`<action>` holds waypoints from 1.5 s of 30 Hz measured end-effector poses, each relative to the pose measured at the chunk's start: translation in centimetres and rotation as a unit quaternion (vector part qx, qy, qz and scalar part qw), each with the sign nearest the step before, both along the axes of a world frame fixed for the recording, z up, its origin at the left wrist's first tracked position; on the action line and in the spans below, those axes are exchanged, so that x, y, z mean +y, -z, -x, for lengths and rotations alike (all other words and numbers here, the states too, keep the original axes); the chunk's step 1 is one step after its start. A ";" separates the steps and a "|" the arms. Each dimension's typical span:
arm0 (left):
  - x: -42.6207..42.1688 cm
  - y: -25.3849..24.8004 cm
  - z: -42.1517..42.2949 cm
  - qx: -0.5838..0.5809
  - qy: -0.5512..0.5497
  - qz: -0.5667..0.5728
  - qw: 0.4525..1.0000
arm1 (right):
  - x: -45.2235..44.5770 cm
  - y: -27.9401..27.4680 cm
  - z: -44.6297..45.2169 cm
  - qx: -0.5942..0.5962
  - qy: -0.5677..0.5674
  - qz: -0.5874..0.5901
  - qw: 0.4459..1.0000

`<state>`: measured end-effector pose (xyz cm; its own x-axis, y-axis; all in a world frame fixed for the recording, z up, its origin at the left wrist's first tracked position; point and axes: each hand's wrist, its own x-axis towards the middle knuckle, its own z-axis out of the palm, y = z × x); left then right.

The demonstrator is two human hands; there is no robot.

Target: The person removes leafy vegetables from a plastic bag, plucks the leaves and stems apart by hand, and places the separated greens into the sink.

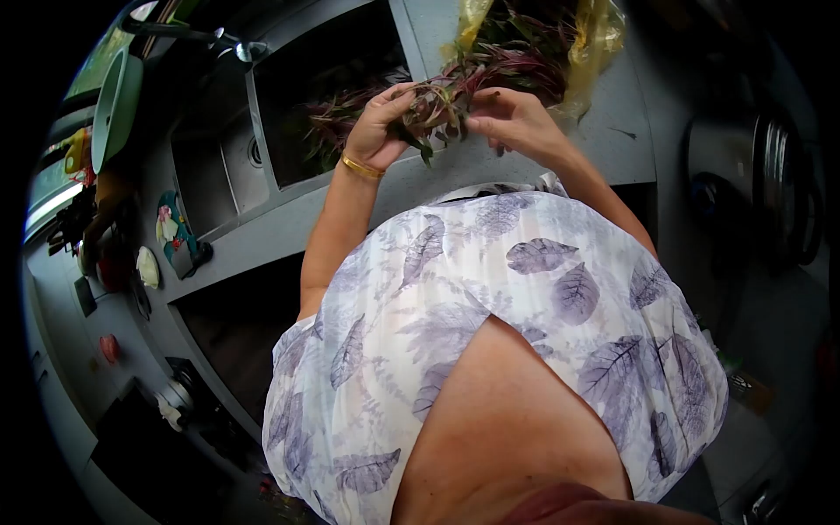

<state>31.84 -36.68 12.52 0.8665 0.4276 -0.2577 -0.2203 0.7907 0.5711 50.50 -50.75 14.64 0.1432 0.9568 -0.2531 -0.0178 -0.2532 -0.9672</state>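
My left hand point(382, 131) is closed around a bunch of leafy stems point(437, 107), their pale, tangled ends showing between my hands. Reddish-purple and green leaves point(328, 121) stick out past that hand over the dark sink basin. On the other side, my right hand point(516, 125) has its thumb and fingers bent together at the stems; exactly what they pinch is partly hidden. Just beyond my hands, more purple-red greens point(534, 57) lie heaped in an opened yellow plastic bag point(591, 61) on the grey counter point(626, 114).
A steel sink point(229, 162) with a drain is at the left, a faucet point(251, 51) behind it. The pale green basin point(118, 109) stands farther left. A patterned cloth item point(173, 223) rests near the sink's front edge. At the right is a shiny metal appliance point(770, 171).
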 end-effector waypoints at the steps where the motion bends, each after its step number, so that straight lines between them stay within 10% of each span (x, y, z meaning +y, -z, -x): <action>1: 0.2 0.2 0.7 -0.032 0.001 0.011 0.999 | 0.8 -0.5 0.7 0.004 -0.009 -0.010 1.000; 8: 1.5 -1.8 6.2 -0.102 -0.102 0.099 0.985 | 7.3 -2.6 3.5 -0.011 -0.091 -0.101 0.991; 17: 2.6 -3.2 9.3 -0.088 -0.246 -0.064 0.963 | 12.7 -5.0 6.5 -0.288 -0.088 -0.342 0.890; 33: 2.7 -1.6 6.8 0.082 -0.325 -0.191 0.923 | 11.7 -3.5 8.5 0.086 -0.021 0.024 0.996; 39: 1.9 -1.5 5.3 0.193 -0.379 -0.358 0.831 | 11.9 -3.2 8.2 0.218 0.047 0.075 0.972; 45: 2.8 0.5 7.1 0.353 -0.263 -0.595 0.672 | 13.3 0.2 6.4 -0.003 0.058 -0.162 0.985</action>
<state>24.76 -33.84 12.07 0.3558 0.8945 0.2706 0.3675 -0.4002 0.8395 44.11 -37.44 14.41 0.2564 0.9644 0.0650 -0.0220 0.0731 -0.9971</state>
